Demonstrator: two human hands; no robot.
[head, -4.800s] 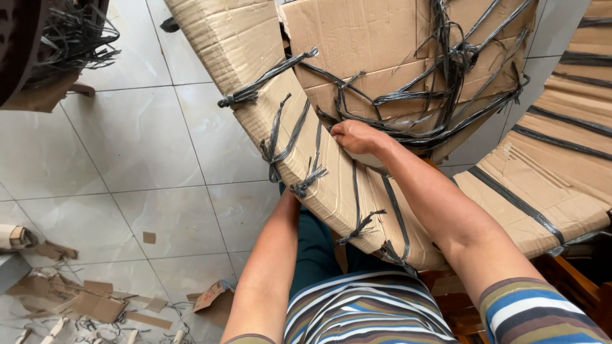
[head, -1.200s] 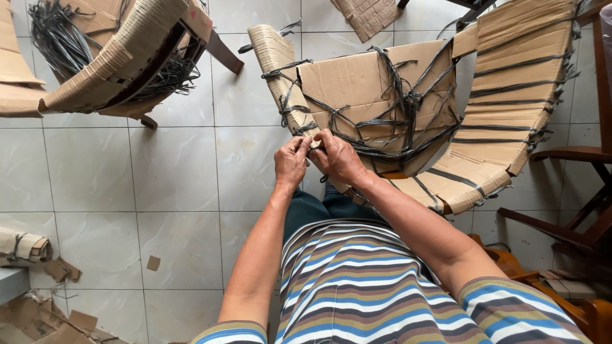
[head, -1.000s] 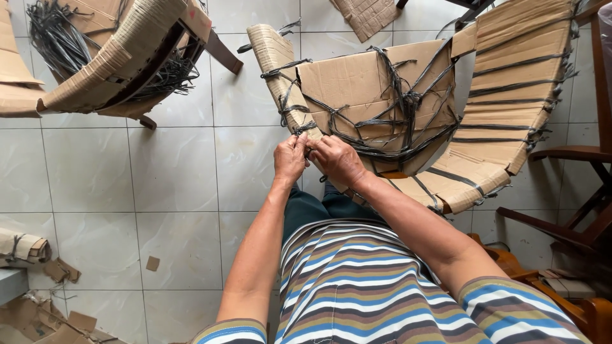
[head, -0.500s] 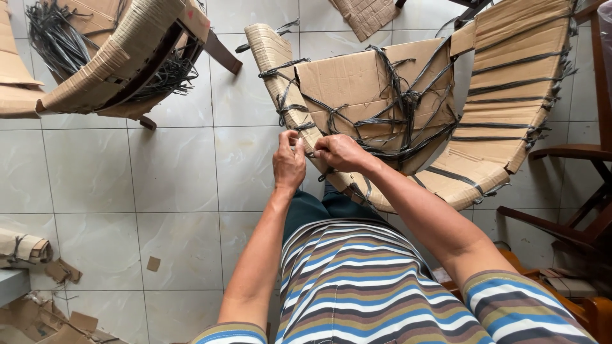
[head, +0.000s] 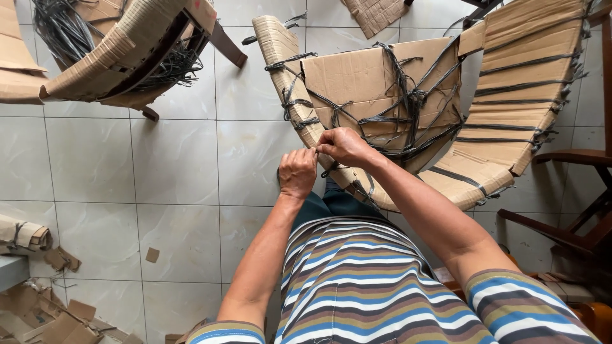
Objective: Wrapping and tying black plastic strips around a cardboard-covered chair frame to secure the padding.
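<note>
Both grips, left hand (head: 298,173) and right hand (head: 344,146), pinch dark strapping (head: 331,169) on the cardboard-wrapped chair (head: 382,83).

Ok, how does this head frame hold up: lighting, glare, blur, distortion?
Head view: soft, even daylight with faint shadows; mild sheen on the pale glazed floor tiles; both hands, left and right, sharp at the cardboard-wrapped chair tied with black straps; wide-angle lens bends the tile lines near the edges.

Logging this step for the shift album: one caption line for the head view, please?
Left hand and right hand pinch a dark strap at the edge of a cardboard-wrapped chair.
</note>
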